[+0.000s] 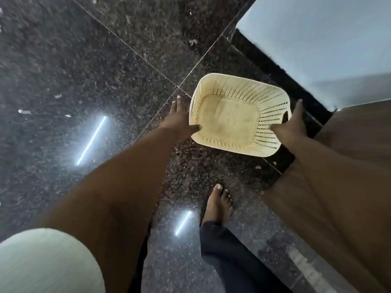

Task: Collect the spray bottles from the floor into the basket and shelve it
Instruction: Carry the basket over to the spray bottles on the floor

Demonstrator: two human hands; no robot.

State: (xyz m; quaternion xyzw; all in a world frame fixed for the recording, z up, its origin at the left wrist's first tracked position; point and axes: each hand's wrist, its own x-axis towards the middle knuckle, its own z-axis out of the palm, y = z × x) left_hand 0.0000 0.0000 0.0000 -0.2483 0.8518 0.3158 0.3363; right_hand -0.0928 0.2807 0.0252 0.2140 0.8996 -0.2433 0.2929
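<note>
A cream plastic basket (273, 115) with perforated walls hangs above the dark floor, right of centre, and its inside holds nothing. My left hand (179, 121) grips its left rim, thumb inside and fingers along the outer wall. My right hand (293, 125) grips the right rim by the handle cut-out, thumb inside as well. No spray bottle shows anywhere in the view.
Polished dark granite floor (84, 70) with grout lines, ceiling-light reflections and small pale scraps. A pale wall (328, 39) with black skirting stands at the upper right, a brown wooden surface (359, 132) below it. My bare foot (218, 201) is planted below the basket.
</note>
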